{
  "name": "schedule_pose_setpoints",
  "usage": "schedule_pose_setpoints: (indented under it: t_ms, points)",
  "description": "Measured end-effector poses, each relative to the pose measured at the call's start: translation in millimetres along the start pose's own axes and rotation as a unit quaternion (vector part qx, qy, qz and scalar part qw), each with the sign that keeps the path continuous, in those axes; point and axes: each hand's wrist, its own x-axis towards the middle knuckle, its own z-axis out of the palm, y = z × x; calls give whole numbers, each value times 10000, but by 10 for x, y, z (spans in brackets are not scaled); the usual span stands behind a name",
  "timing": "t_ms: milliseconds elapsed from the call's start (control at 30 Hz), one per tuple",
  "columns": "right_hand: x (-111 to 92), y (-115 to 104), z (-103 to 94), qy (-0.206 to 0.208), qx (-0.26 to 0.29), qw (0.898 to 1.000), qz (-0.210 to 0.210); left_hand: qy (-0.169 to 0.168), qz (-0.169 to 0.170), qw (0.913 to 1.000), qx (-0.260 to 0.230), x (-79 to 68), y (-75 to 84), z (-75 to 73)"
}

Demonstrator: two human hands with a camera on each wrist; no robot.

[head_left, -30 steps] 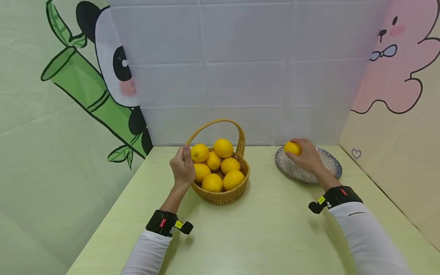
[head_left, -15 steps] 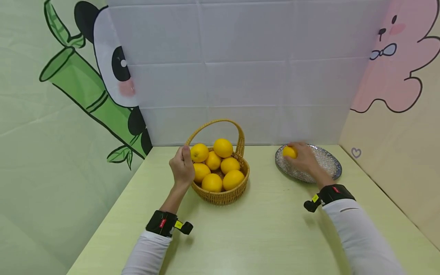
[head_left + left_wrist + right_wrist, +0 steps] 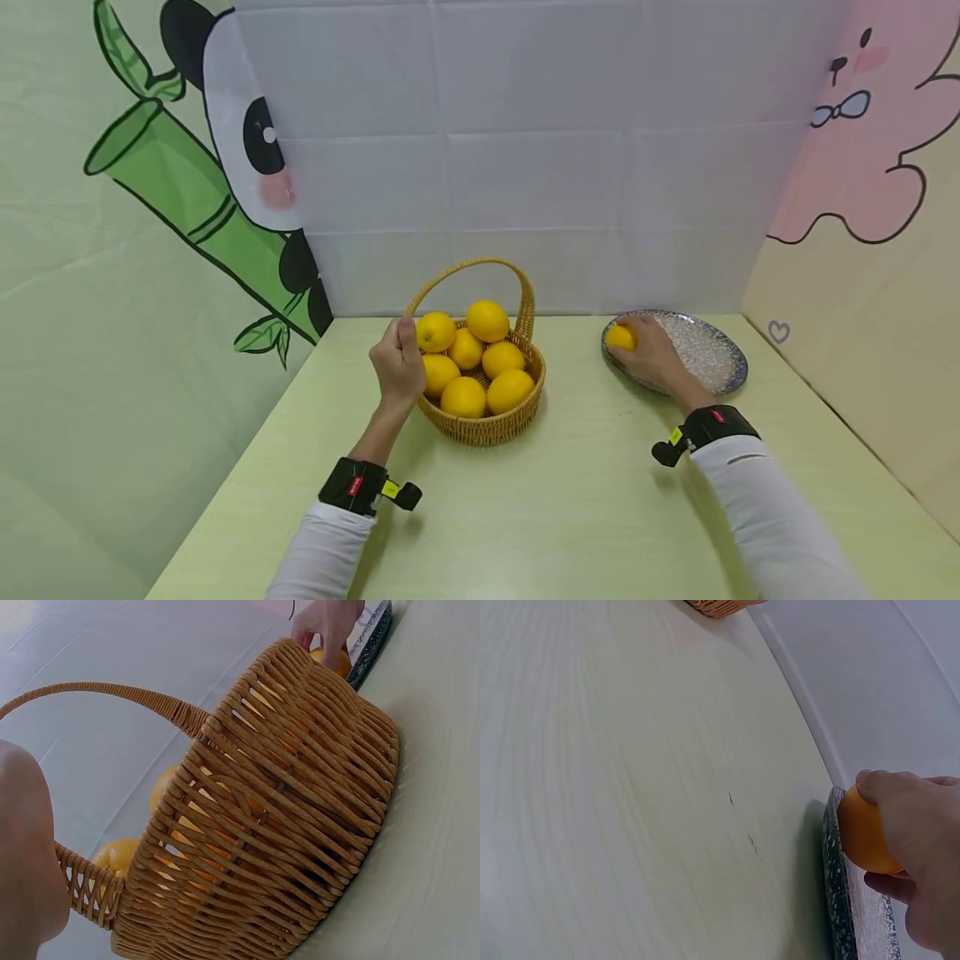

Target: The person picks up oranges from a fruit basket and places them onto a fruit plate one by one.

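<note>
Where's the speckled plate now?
In the head view, the plate lies right of the basket, near the backdrop, the right hand over its left end.

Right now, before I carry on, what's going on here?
A person's left hand grips the handle of a basket standing on the table. The right hand holds a lemon at the left end of a plate, as the head view shows it; whether the plate bears its weight is hard to tell. Seven other lemons show in the basket.
</note>
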Motion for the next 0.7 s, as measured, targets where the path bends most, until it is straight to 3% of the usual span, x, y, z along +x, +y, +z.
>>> schedule_pose_setpoints:
  t_ms: [367, 700]
  points:
    - [24, -103, -7, 75, 85, 9999, -110, -69, 1, 10000, -27, 25, 18, 2]
    - [26, -76, 7, -86, 73, 9999, 57, -38, -60, 10000, -19, 6, 11, 0]
